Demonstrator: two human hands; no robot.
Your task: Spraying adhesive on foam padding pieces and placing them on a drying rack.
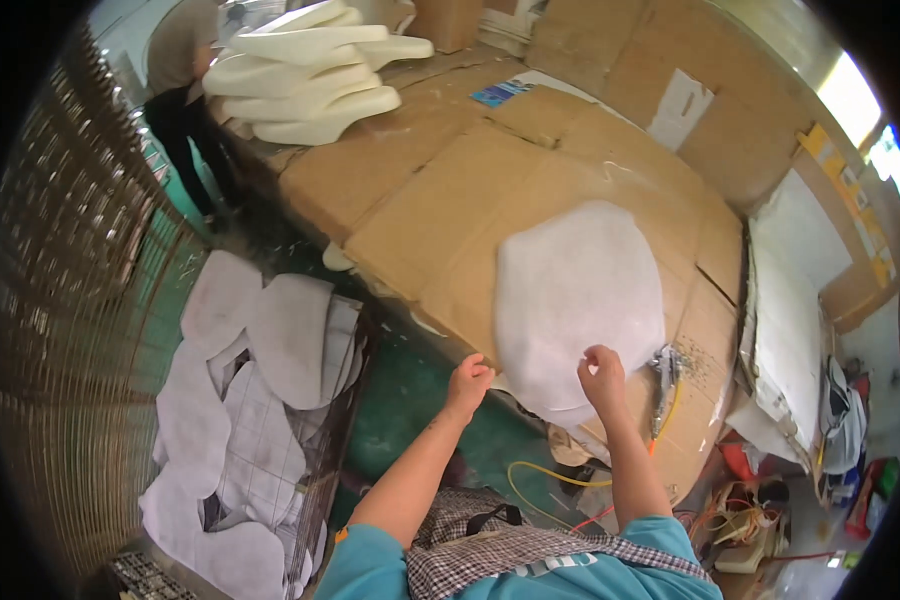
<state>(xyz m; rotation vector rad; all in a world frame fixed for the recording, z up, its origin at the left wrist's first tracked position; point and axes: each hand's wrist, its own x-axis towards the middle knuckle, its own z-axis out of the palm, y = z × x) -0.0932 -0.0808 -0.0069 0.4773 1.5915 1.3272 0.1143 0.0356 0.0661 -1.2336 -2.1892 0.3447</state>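
A pale, rounded cushion-shaped piece (580, 290) lies flat on the cardboard-covered table (450, 215) before me. My right hand (602, 378) is over its near right part, thumb and finger curled together in a pinch. Just off the near left edge of the piece, by the table's rim, my left hand (470, 385) is closed too, fingers bent inward. Anything thin between the fingers of either hand is too small to make out. Right of the piece lies a metal air tool (662, 385) joined to a yellow hose (560, 473), with small bits scattered beside it.
Left of me, a wire cart (335, 460) holds several pale padded pieces (190, 410). Cream foam shapes (310, 75) are stacked at the table's far left, near a standing person (185, 100). Cardboard panels (610, 50) line the back; cluttered goods (750, 520) sit at lower right.
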